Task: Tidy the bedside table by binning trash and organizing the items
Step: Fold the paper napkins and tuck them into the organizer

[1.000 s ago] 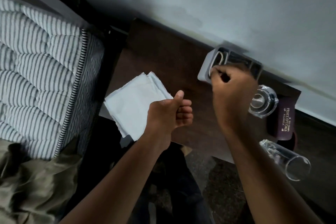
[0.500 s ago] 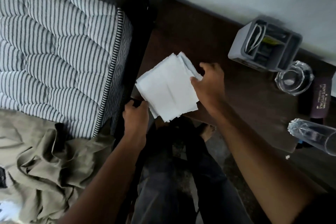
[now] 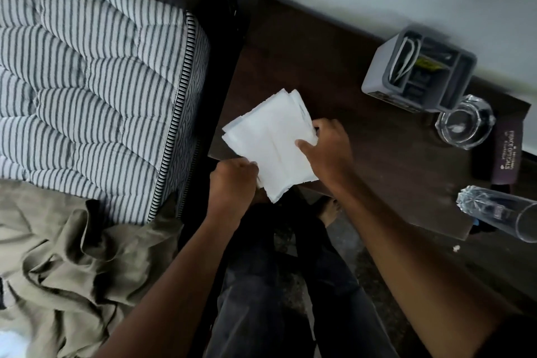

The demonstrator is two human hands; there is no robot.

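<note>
A stack of white paper napkins [image 3: 270, 142] lies at the near left corner of the dark wooden bedside table [image 3: 363, 136], partly overhanging its front edge. My left hand [image 3: 232, 183] pinches the stack's near left edge. My right hand [image 3: 328, 148] grips its right side, thumb on top. A grey divided organizer [image 3: 380, 78] holding a white cable and small items stands at the back right by the wall.
A glass ashtray [image 3: 465, 123] sits right of the organizer, beside a dark glasses case [image 3: 507, 151]. A clear glass tumbler [image 3: 502, 215] lies on its side at the table's right front corner. A striped mattress [image 3: 87, 81] and an olive cloth [image 3: 72, 270] are on the left.
My right hand left the organizer and came down onto the napkin stack. My left hand opened from a fist, dropped below the table edge, then rose to pinch the stack's near edge.
</note>
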